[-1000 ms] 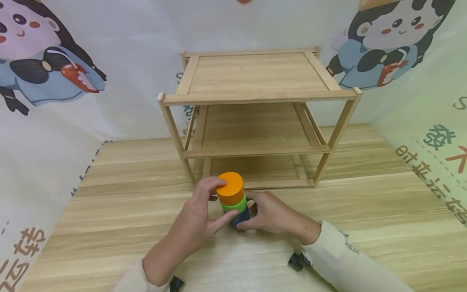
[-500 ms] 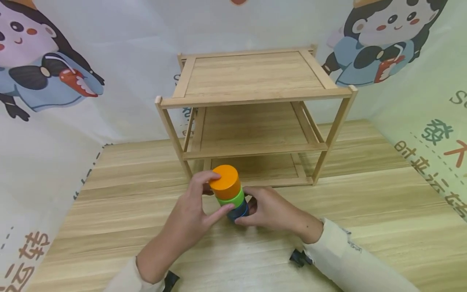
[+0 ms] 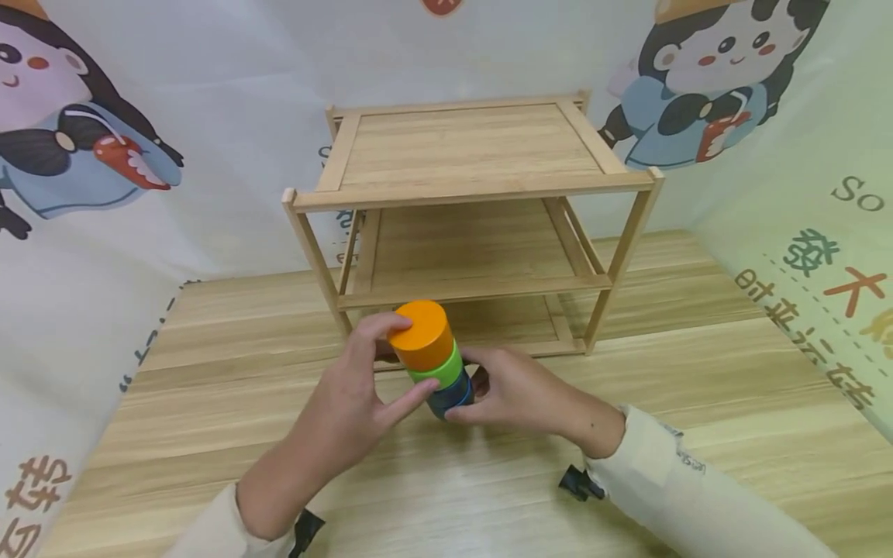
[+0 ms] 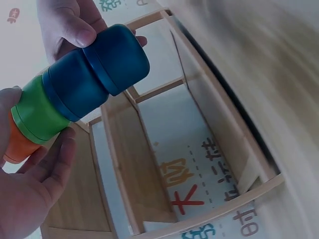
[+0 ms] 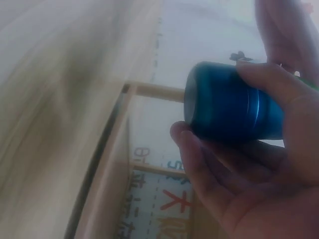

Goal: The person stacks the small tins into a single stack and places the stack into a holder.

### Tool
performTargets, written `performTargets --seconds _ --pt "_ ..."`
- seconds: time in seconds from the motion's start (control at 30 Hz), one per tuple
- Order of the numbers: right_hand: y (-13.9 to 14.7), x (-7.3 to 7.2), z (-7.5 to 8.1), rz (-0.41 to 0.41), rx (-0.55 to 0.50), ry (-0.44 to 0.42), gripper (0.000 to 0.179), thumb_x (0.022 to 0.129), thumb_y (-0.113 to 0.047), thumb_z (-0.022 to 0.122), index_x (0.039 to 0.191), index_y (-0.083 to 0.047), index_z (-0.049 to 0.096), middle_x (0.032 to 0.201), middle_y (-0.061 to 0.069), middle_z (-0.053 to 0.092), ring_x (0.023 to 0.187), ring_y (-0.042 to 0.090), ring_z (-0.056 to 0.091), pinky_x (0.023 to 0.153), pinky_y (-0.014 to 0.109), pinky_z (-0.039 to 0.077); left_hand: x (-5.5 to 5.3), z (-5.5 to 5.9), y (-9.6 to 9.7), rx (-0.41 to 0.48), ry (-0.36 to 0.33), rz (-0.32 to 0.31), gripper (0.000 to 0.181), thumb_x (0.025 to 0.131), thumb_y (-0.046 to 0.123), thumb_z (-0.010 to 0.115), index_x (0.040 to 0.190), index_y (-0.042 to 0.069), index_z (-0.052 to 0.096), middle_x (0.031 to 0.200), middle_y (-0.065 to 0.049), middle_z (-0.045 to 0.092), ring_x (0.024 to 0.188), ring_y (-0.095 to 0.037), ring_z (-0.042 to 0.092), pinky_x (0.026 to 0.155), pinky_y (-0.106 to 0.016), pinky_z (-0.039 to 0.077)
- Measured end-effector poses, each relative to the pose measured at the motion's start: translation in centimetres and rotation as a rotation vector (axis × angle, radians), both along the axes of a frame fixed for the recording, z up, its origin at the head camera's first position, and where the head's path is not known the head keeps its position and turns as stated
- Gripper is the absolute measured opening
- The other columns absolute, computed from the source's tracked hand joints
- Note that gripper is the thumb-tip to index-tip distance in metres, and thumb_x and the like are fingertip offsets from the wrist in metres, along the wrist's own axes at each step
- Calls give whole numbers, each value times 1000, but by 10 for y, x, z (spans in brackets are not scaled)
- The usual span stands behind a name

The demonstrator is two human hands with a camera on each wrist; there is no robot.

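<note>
A stack of coloured cups (image 3: 439, 370), tilted with its top to the left, is between both hands in the head view. The orange cup (image 3: 422, 341) is at the top, the green cup (image 4: 39, 108) below it, and dark blue cups (image 4: 122, 57) form the lower end. My left hand (image 3: 333, 407) holds the upper part, fingers at the orange cup and thumb at the green one. From the right, my right hand (image 3: 519, 391) grips the blue end (image 5: 219, 102) between thumb and fingers. In the left wrist view the left palm partly hides the orange cup.
A three-tier wooden shelf (image 3: 474, 186) stands just behind the hands. Under it spreads a wood-grain surface (image 3: 230, 333). Printed cloth walls (image 3: 237, 155) with cartoon figures and lettering enclose the back and sides. A small black device (image 3: 580, 482) shows under the right wrist.
The stack has risen a little and shifted left, its tilt growing as the orange top leans further left. Both hands keep their hold and move with it. The head view has shifted slightly.
</note>
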State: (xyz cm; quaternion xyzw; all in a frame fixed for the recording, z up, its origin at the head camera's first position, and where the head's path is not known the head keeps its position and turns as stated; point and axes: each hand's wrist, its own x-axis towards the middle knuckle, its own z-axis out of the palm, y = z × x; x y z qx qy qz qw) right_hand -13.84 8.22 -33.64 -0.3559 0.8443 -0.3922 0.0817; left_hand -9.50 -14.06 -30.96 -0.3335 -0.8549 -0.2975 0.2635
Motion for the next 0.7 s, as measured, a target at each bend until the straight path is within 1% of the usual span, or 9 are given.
performTargets --seconds 0.17,0.3,0.37,0.47,0.57,0.63,0.7 --pt "0 1 11 -13 -21 19 43 79 -19 85 115 -8 64 101 1 73 81 10 68 76 29 62 -2 14 1 -13 21 -21 79 77 12 87 135 3 34 127 -16 56 92 -20 69 84 -31 61" --pt "1 1 20 -13 -42 42 42 79 -19 85 114 -8 64 99 1 73 78 9 68 72 22 60 -4 26 2 -28 33 -35 79 78 12 87 135 2 33 127 -17 56 90 -19 69 83 -30 61" --pt "3 1 25 -10 -44 63 42 80 -20 85 114 -7 64 98 1 73 76 9 67 70 20 59 -4 33 3 -24 20 -40 78 78 12 86 135 3 33 127 -16 55 89 -19 70 80 -28 61" --pt "4 1 34 -12 -40 74 43 80 -21 84 115 -7 64 97 1 73 75 8 66 68 19 58 -5 43 3 -14 -24 -47 77 80 12 85 136 4 32 129 -16 54 89 -19 70 77 -26 61" --pt "5 1 44 -20 -26 76 43 80 -22 84 115 -7 64 96 1 73 73 8 65 67 20 58 -6 54 4 -4 -62 -55 76 81 13 84 136 4 32 131 -16 53 91 -20 72 79 -27 61" --pt "6 0 50 -27 -18 80 43 80 -23 84 115 -8 64 96 0 73 73 8 64 66 21 58 -7 60 4 -6 -76 -53 76 82 13 83 136 5 31 133 -16 52 92 -21 72 83 -30 61" --pt "8 0 56 -35 -13 84 44 80 -23 84 117 -8 63 96 0 72 74 9 64 67 21 58 -9 68 5 -9 -87 -51 75 82 14 83 136 6 31 133 -15 53 92 -21 73 84 -32 61"
